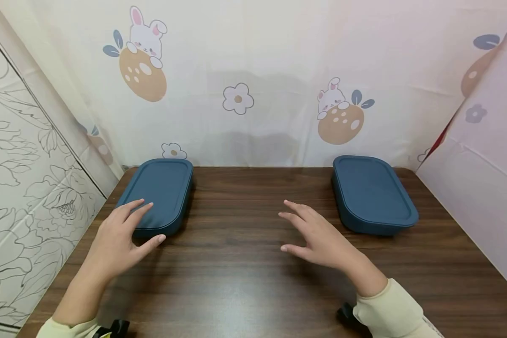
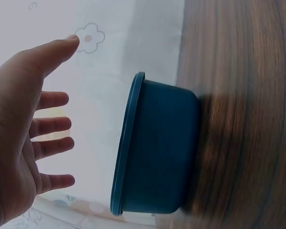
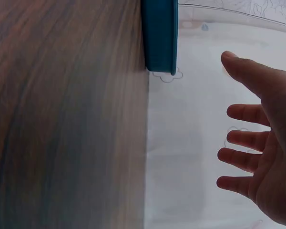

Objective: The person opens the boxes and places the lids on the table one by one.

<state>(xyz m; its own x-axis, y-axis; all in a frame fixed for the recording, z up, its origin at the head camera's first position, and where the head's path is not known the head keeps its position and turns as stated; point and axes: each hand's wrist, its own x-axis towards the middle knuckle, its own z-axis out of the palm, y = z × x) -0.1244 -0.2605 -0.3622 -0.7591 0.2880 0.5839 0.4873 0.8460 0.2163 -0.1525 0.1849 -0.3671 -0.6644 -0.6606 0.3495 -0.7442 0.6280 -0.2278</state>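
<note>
Two dark blue lidded boxes stand on the brown wooden table. The left box (image 1: 162, 188) is at the back left, and my left hand (image 1: 116, 239) hovers at its near left corner with fingers spread. In the left wrist view that box (image 2: 159, 148) shows its side and lid rim, apart from the left hand (image 2: 19, 129). My right hand (image 1: 321, 234) is held in the air left of the right box (image 1: 373, 192), fingers loosely extended and nothing in them. A box end (image 3: 161, 38) appears in the right wrist view, beyond the right hand (image 3: 271, 143).
The wooden table (image 1: 236, 263) runs back to a pale curtain (image 1: 270, 47) printed with rabbits and flowers. A white panel with line-drawn flowers (image 1: 38, 197) borders the left side, and a pale cloth (image 1: 486, 188) the right. A dark strap (image 1: 350, 319) sits at the right sleeve.
</note>
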